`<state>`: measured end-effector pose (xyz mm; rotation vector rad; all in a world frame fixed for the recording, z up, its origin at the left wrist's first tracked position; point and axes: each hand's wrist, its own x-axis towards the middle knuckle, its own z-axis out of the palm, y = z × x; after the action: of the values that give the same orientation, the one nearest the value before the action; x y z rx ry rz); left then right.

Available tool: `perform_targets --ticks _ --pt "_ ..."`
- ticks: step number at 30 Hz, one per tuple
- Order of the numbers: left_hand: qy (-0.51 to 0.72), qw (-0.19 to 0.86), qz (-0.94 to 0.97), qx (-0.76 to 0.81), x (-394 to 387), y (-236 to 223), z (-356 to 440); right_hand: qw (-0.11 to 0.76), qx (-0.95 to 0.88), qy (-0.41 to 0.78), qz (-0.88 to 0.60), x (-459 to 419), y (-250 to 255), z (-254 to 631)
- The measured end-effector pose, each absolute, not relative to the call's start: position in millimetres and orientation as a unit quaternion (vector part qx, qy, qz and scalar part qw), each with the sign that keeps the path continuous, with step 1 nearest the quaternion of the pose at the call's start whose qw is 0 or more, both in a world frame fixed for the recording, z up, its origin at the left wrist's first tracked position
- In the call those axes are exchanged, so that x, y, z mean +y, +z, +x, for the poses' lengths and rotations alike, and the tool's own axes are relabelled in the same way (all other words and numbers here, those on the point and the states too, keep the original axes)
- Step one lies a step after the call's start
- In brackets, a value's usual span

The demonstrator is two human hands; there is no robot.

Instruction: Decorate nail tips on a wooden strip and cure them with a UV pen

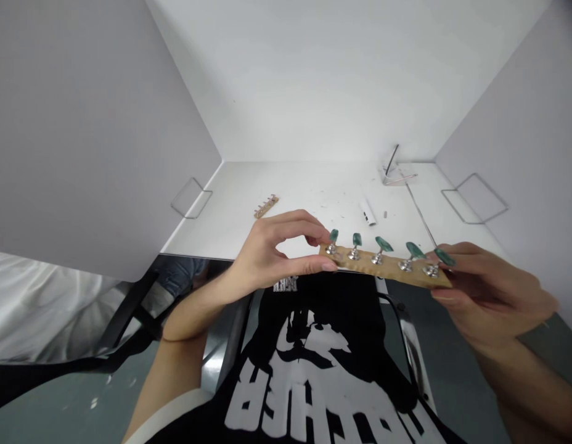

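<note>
A wooden strip (365,266) is held up in front of the table's near edge. It carries a row of several silver stands, each topped by a green false nail (384,244). My left hand (279,246) pinches the strip's left end between thumb and fingers. At the other end, my right hand (496,290) grips the strip with the thumb below and the fingers behind, partly hidden. A second, smaller-looking strip (266,206) with pale-tipped stands lies on the table beyond my left hand.
On the white table (295,179) lie a white pen-shaped device (368,213) and small scraps. A clear holder (391,177) with thin sticks stands at the back right, near a thin cable (420,213). Grey side panels bear wire loops (192,198). Someone's pale clothing (40,308) shows at left.
</note>
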<state>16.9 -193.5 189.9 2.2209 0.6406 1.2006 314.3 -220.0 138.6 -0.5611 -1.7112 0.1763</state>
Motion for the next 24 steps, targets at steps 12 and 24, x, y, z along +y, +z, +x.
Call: perform_targets --ticks 12,24 --pt "0.445 0.252 0.826 0.239 -193.5 189.6 17.7 0.613 -0.743 0.09 -0.253 -222.9 138.1 315.3" --pt "0.468 0.2 0.83 0.228 -207.0 193.3 21.8 0.565 -0.786 0.059 -0.245 -205.9 130.2 317.8"
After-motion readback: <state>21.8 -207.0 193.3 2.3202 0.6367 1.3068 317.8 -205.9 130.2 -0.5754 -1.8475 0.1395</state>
